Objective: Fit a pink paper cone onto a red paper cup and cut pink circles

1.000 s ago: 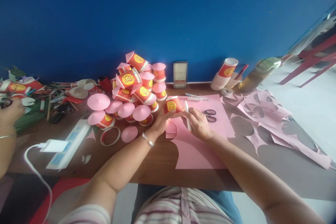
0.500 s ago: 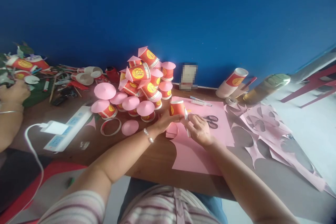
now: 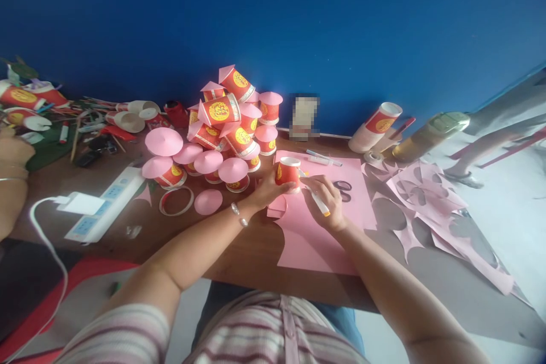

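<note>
My left hand [image 3: 268,190] grips a red paper cup [image 3: 289,172] with yellow print, its white rim upward, over a pink sheet [image 3: 315,250]. In my right hand [image 3: 326,199] is a white marker [image 3: 319,203] with an orange end, its other end near the cup's right side. Black-handled scissors [image 3: 342,190] lie on the sheet just beyond my right hand. Left of the cup stands a pile of red cups [image 3: 219,111] with pink cone tops. A pink disc [image 3: 208,202] and a white ring [image 3: 176,201] lie beside my left forearm.
Pink paper scraps [image 3: 426,187] cover the right side, near a bottle [image 3: 430,136] and stacked cups [image 3: 375,127]. At left are a power strip [image 3: 104,205] with a white plug, cluttered craft supplies and another person's hand [image 3: 15,153]. Pens [image 3: 324,158] lie behind the scissors.
The marker in my right hand has swung to a slant, with its orange end now visible. The cup stands more upright in my left hand. The view has shifted slightly.
</note>
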